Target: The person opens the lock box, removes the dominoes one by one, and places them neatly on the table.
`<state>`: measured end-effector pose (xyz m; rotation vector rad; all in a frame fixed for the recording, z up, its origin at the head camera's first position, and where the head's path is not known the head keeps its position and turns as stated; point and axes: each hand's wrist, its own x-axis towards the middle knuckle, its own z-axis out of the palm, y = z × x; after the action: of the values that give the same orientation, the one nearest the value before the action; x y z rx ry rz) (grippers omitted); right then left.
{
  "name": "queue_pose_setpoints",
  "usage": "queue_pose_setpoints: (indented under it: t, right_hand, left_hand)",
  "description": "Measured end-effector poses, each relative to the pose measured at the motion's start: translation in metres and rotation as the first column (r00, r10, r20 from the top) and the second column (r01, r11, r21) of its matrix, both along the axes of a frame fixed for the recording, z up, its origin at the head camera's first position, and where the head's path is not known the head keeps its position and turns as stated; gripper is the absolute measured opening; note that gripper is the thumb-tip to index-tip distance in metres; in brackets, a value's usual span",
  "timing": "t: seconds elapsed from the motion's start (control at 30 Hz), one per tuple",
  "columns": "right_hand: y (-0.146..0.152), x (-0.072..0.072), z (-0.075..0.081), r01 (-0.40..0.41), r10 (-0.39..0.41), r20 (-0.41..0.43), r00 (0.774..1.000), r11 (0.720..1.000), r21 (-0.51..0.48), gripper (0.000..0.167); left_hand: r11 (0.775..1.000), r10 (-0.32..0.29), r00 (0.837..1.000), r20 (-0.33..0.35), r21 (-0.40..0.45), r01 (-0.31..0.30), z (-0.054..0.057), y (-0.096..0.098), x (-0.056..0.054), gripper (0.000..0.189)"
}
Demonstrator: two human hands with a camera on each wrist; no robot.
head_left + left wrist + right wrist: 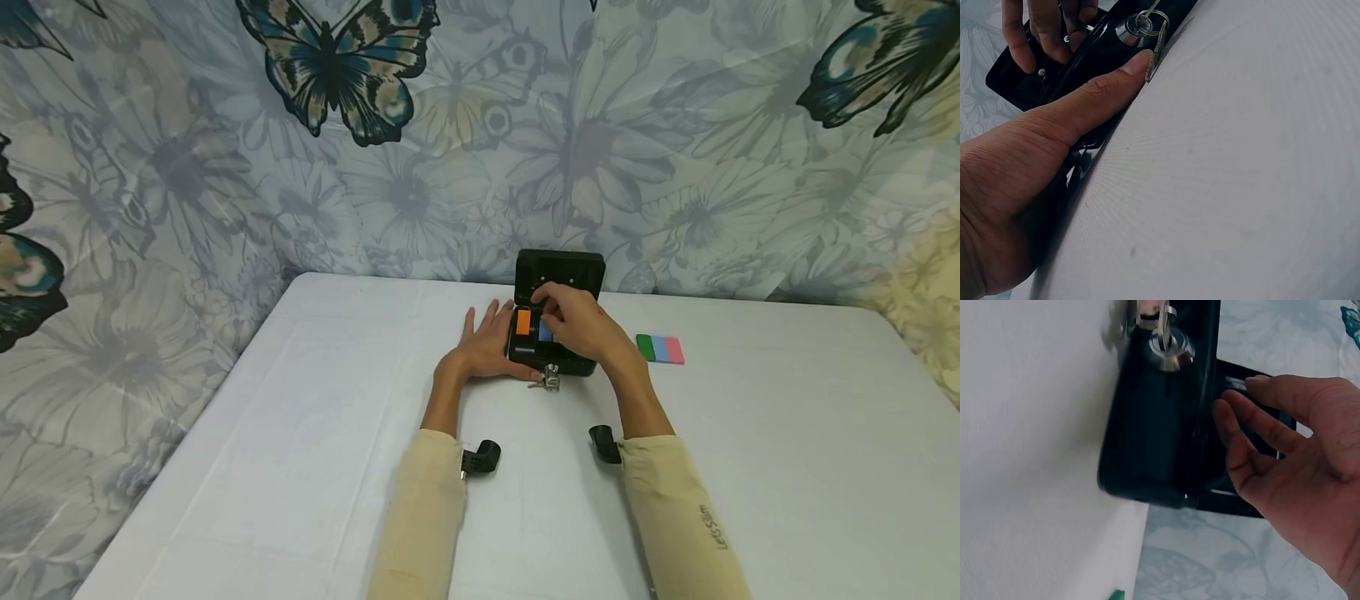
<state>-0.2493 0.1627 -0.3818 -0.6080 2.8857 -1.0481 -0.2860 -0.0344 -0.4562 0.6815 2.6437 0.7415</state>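
Observation:
A small black cash box sits on the table with its lid raised. My left hand lies along its left side with fingers spread and straight. The thumb reaches across the front, its tip beside a ring of keys hanging from the round metal lock. Over the right half of the box is my right hand, fingers loosely bent. In the right wrist view, nothing shows between its thumb and fingertips. Inside the box lie an orange piece and a blue piece, partly covered by that hand.
To the right of the box, green, blue and pink flat pieces lie side by side on the white table. A patterned cloth with butterflies and flowers hangs close behind the raised lid.

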Motion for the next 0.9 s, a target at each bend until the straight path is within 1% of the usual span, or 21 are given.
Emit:
queue_pose_setpoints:
  t: [0.07,0.17,0.33,0.5,0.67,0.77,0.9]
  right_hand:
    - [-0.003,0.0,-0.001,-0.001,0.001,-0.002,1.0,1.0,-0.002,0.03]
    - [-0.007,0.0,-0.002,-0.002,0.002,-0.001,1.0,1.0,0.007,0.029]
    - [-0.012,0.0,-0.003,-0.014,0.014,0.003,1.0,1.0,0.024,0.031]
    - [-0.015,0.0,-0.005,-0.033,0.033,-0.001,0.999,0.999,0.009,0.031]
    - [-0.018,0.001,-0.006,-0.05,0.049,0.029,0.998,0.999,0.015,0.033]
    - [-0.02,0.002,-0.006,-0.044,0.043,0.05,0.998,0.998,0.032,0.035]
    - [-0.022,0.002,-0.006,-0.046,0.044,0.06,0.997,0.998,0.033,0.035]
  left_hand:
    - [1.0,0.003,1.0,-0.005,-0.009,-0.003,-0.004,0.001,-0.003,0.133]
    - [1.0,0.007,1.0,-0.006,-0.008,-0.007,-0.005,0.001,-0.003,0.133]
    - [1.0,0.006,1.0,0.004,-0.011,-0.006,0.0,0.001,0.0,0.132]
    - [1.0,-0.002,1.0,0.006,-0.015,0.002,0.004,0.0,0.002,0.131]
    - [1.0,-0.004,1.0,-0.003,-0.005,0.004,0.008,-0.002,0.005,0.13]
    - [1.0,-0.008,1.0,-0.005,-0.01,0.007,0.008,-0.002,0.005,0.13]
    - [1.0,-0.006,1.0,-0.007,-0.006,0.006,0.007,-0.003,0.004,0.13]
